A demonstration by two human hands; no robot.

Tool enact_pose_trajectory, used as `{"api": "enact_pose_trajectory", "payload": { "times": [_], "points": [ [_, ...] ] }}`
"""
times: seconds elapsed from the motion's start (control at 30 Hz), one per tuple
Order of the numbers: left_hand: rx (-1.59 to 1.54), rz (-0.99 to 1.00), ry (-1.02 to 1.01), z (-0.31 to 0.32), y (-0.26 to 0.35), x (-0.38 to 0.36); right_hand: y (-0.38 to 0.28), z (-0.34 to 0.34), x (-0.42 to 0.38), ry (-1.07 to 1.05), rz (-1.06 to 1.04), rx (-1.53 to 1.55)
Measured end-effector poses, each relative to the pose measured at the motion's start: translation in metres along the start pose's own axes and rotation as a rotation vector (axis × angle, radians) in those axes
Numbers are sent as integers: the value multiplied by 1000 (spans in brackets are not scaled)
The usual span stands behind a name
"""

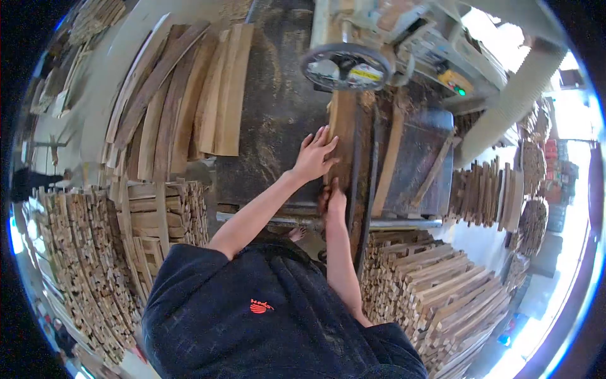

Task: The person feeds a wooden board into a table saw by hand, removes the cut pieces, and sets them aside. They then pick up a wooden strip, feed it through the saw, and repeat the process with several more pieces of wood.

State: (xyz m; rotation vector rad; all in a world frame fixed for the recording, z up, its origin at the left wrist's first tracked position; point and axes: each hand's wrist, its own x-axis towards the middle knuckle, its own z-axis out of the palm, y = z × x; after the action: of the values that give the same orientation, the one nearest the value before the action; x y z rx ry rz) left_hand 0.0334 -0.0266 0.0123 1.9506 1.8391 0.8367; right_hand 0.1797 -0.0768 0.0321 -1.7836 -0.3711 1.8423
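A long wooden board [344,123] lies on the dark machine table, its far end running under the machine head. My left hand [314,156] rests on the board's left side with its fingers stretched out and spread. Closer to my body, my right hand [336,201] is closed around the near end of the board; its fingertips are partly in shadow. To the right of the board runs a dark straight rail [356,161]. Sawdust lies scattered over the machine table [265,101]. A black handwheel [346,67] is mounted on the machine head, just beyond my hands.
Loose planks [221,95] are laid out left of the table. Wood strips [388,151] lie right of the rail. Stacks of cut wood stand at near left [88,252] and near right [442,290]. A ribbed hose [514,101] and a control box with a green light [456,83] are at right.
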Motion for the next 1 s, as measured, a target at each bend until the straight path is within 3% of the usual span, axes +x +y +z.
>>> {"api": "enact_pose_trajectory", "payload": {
  "times": [0.07, 0.13, 0.2, 0.27, 0.33, 0.4, 0.47, 0.6, 0.67, 0.7, 0.8, 0.87, 0.9, 0.93, 1.0],
  "points": [
    [-73, 28, 91, 8, -15, 33, -26, 34, 3, 56, -5, -55],
    [-66, 51, 160, 14, -25, 54, -17, 52, 18, 255, -258, 15],
    [-43, 71, 236, -1, -42, 61, -23, 62, 41, 280, -282, 100],
    [-52, 118, 46, -43, -49, 65, -45, 74, 28, 187, -276, 101],
    [15, 28, 167, -88, -60, 50, -61, 71, 43, 111, -260, 40],
    [161, -288, 453, -126, -79, 28, -76, 67, 59, -41, -214, 85],
    [288, -417, 581, -133, -113, -2, -91, 75, 70, -49, -218, 79],
    [412, -391, 453, -138, -110, -35, -110, 110, 93, 8, -220, 104],
    [348, -591, 461, -122, -78, -28, -116, 127, 104, 115, -373, 43],
    [145, -653, 415, -113, -65, -28, -124, 133, 109, 114, -380, 50],
    [-131, -636, 557, -90, -39, -30, -133, 136, 110, 33, -359, 13],
    [-979, -686, 581, -108, -31, -42, -130, 128, 112, -50, -384, -53],
    [-1378, -808, 501, -125, -23, -56, -120, 117, 113, -103, -451, -127],
    [-1628, -789, 283, -137, -29, -72, -110, 106, 105, -91, -445, -119],
    [-2233, -567, 206, -143, -25, -99, -80, 86, 75, -269, -658, -251]
  ]
}}
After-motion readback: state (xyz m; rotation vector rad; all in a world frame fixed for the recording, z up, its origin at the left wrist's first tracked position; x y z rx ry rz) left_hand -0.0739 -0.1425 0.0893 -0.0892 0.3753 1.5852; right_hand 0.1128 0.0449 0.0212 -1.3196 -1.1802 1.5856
